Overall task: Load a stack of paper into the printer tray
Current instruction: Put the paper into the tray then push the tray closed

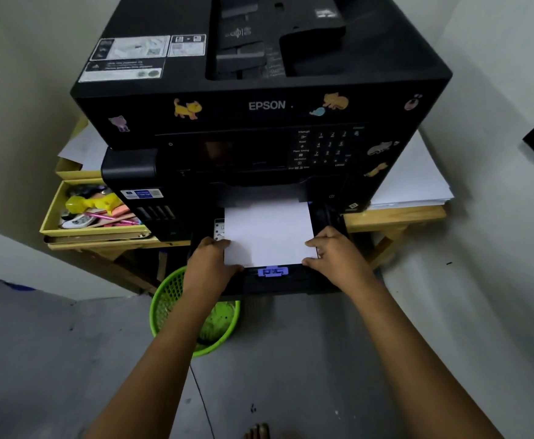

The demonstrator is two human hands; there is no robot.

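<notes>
Fingers [224, 244] of both hands pinching paper stack [267, 232] | long axis runs into printer tray [329, 217]

A flat stack of plain white paper [268, 232] lies in the black pull-out plastic tray [329, 217] at the front base of the black Epson printer [259, 106], its far edge under the printer's body.

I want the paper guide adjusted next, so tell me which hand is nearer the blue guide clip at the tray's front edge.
Left. The left hand grips the paper's near-left corner, beside the blue guide clip; the right hand holds the near-right corner, slightly farther off.
</notes>
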